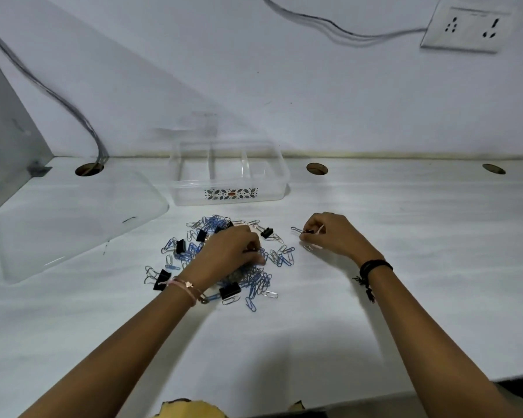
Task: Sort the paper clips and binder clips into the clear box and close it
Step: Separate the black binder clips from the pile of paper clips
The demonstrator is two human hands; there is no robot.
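Note:
A pile of blue and silver paper clips point(255, 282) mixed with black binder clips point(229, 291) lies on the white table, in front of the clear box point(227, 193). The box stands open at the back, split into three compartments that look empty. Its clear lid point(58, 224) lies flat to the left. My left hand point(230, 251) rests on the middle of the pile, fingers curled down into the clips; what it grips is hidden. My right hand point(332, 233) is right of the pile, pinching a small black binder clip point(302, 231) with its wire handles sticking out left.
The white table point(405, 282) has three round cable holes along the back edge. Cables run down the wall into the left hole point(88, 169). A wall socket point(468, 27) sits at the top right. A grey panel bounds the left side.

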